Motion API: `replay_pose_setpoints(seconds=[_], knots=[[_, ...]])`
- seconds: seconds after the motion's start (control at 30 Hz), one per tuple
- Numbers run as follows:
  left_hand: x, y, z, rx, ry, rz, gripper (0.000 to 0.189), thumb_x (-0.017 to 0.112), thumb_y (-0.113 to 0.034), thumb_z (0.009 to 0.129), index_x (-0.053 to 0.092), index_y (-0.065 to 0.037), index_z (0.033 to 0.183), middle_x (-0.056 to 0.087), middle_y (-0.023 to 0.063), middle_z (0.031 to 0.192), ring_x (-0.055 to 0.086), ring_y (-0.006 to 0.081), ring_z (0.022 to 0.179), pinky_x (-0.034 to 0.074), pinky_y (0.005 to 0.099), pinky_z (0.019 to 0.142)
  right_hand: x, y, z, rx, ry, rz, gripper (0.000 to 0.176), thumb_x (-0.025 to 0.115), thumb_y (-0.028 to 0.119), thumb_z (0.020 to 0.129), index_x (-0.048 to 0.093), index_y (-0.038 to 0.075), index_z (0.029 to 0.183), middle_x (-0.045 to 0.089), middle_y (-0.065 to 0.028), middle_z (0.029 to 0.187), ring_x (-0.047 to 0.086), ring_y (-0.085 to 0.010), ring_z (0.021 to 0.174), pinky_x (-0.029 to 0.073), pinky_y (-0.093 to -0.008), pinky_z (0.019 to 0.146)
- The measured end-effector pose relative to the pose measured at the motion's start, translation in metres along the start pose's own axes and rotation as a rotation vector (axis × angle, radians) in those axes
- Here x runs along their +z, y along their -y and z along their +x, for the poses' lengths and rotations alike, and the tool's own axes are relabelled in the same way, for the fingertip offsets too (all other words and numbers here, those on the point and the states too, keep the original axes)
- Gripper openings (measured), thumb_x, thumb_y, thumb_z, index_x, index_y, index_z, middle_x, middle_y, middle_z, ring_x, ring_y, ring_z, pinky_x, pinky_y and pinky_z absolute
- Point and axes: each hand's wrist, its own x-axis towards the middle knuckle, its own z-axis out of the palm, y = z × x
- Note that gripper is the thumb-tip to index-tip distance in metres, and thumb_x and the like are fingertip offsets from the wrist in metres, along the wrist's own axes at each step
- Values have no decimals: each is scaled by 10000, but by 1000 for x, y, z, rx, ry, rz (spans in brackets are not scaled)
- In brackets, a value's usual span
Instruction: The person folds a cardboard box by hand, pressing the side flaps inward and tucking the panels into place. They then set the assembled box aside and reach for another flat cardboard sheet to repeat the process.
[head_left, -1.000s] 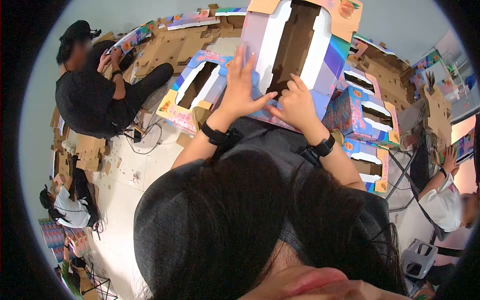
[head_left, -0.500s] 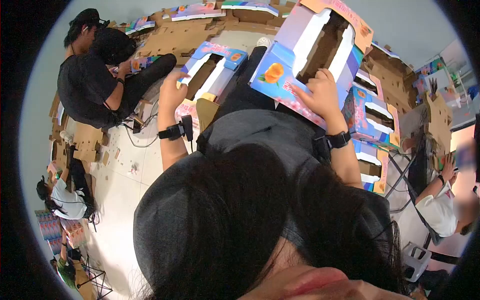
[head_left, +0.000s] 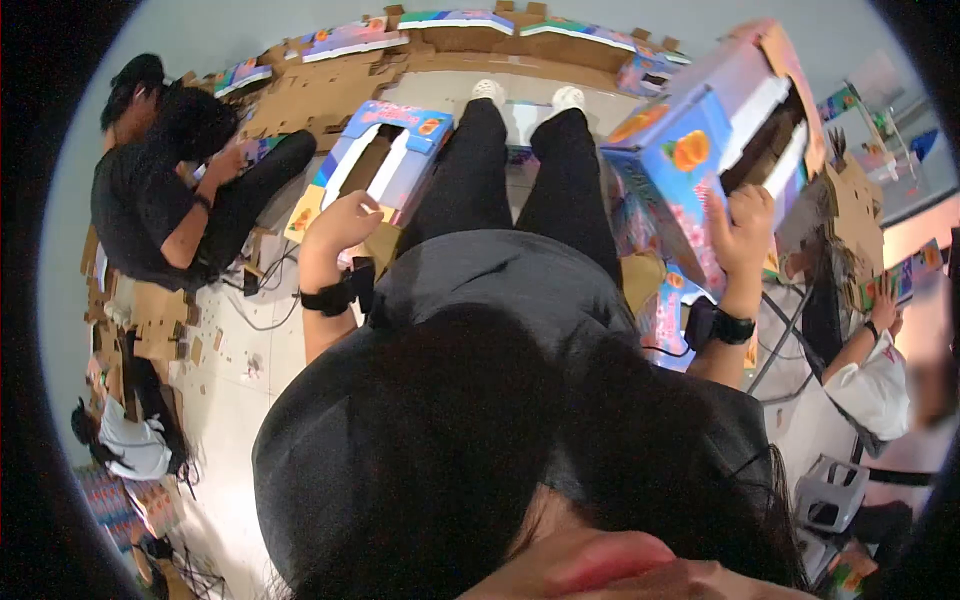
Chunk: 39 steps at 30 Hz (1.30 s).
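One printed carton point(head_left: 688, 150) tilts in the grip of the right hand point(head_left: 742, 232).
The right hand's fingers close at the edge of its long opening, thumb against the printed side, the carton reaching up and away from the hand. The left hand point(head_left: 343, 222) curls loosely at the near end of a second carton point(head_left: 412, 165); contact there is unclear. Dark-trousered legs point(head_left: 472, 175) stretch between the hands.
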Motion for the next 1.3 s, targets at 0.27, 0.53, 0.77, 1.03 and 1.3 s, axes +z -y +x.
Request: replay_pose_setpoints(seconds=[0.27,0.53,0.77,1.03,1.3], knots=[[2,-17,-3,35,58,-6,440,673,-345,865,633,-34,1174,690,149,942,664,243,887,511,332,771,-76,-52,-140,515,146,-330,468,603,324,928,602,-42,637,580,-179,654,560,-347,699,398,-436,878],[4,-42,-7,95,115,-27,435,672,-336,884,628,-22,1181,698,148,948,669,227,879,515,327,776,-43,-69,-258,784,95,-506,654,524,475,958,654,-46,584,584,-232,550,581,-391,523,448,-493,624],[14,-30,-1,149,114,-15,450,670,-383,868,647,-28,1144,702,205,983,686,314,929,517,367,802,-2,-49,-281,1040,168,-332,723,522,526,940,627,-70,544,564,-260,530,580,-419,494,460,-498,578],[18,-47,-8,118,166,-40,489,680,-375,863,633,6,1166,698,201,1011,681,295,956,513,346,830,32,-52,-297,796,307,-349,684,513,549,933,665,-29,600,613,-223,584,617,-409,599,453,-493,718],[21,-61,-13,231,186,-10,495,703,-358,847,640,37,1138,688,184,974,660,263,898,515,341,802,47,-66,-292,883,473,-369,690,467,585,930,695,-7,659,650,-189,634,642,-391,722,416,-478,881]])
